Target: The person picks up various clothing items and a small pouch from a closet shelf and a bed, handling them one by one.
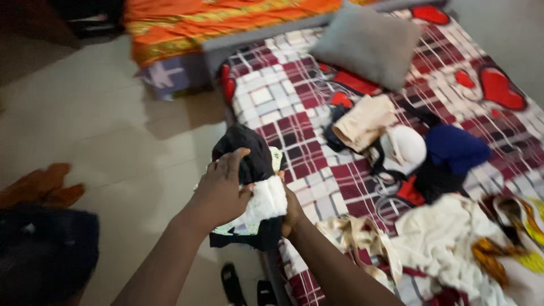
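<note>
- Left hand (222, 190) grips the top of a bundle of clothes (253, 187), black and white, held at the bed's (294, 122) edge.
- Right hand (292, 212) cups it from behind, mostly hidden.
- Looks soft, light and floppy, so probably best pinched at the folds.

Both hands, left (222, 190) and right (292, 212), around a bundle of black and white clothes (256, 187) beside the checked bed (283, 102).

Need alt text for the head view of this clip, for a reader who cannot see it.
Both hands, left hand on top and right hand beneath, hold a bundle of black and white fabric at the edge of a bed with a maroon-and-white checked sheet. Loose clothes and a grey pillow lie on the bed.
</note>
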